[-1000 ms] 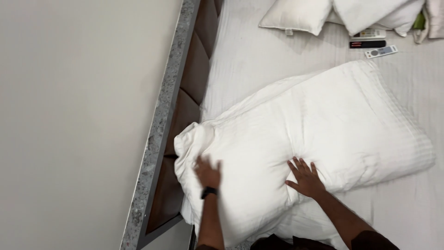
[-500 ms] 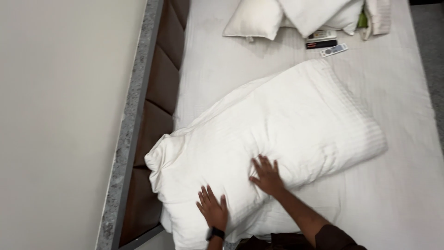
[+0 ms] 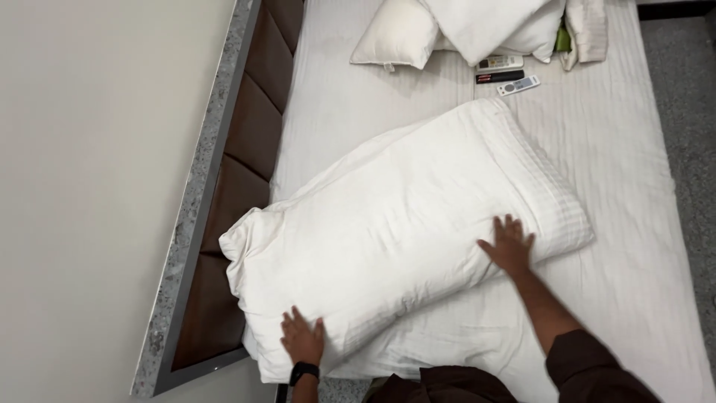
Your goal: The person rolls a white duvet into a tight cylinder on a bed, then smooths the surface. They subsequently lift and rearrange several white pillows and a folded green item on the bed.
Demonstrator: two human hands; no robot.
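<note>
A big white pillow (image 3: 403, 239) lay slantwise across the bed (image 3: 634, 224), its left end bunched against the brown padded headboard (image 3: 246, 149) and its right end reaching toward the middle of the mattress. A second layer of white bedding (image 3: 447, 339) showed under its near edge.

The left hand (image 3: 303, 337) rested flat on the pillow's near left corner, fingers spread and lying open on the cloth, gripping nothing. A black watch (image 3: 303, 371) sat on that wrist. The right hand (image 3: 509, 244) lay palm down on the pillow's right part, close to its striped edge, fingers fanned out and likewise closed on nothing. Its forearm ran back to a dark sleeve (image 3: 597, 369) at the bottom of the view. The two hands were well apart, one near each end of the pillow's near side.

At the far end of the bed, several smaller white pillows (image 3: 462, 30) were heaped together. Just in front of them lay three remotes (image 3: 501, 73): a pale one, a black one, and a white one nearest the big pillow, all well apart from the hands. A folded pale cloth (image 3: 585, 30) stood beside the heap, with a bit of green showing next to it.

A grey stone ledge (image 3: 198, 194) ran along the headboard, against a plain cream wall (image 3: 89, 186). Grey floor (image 3: 686, 89) showed along the bed's right side.
</note>
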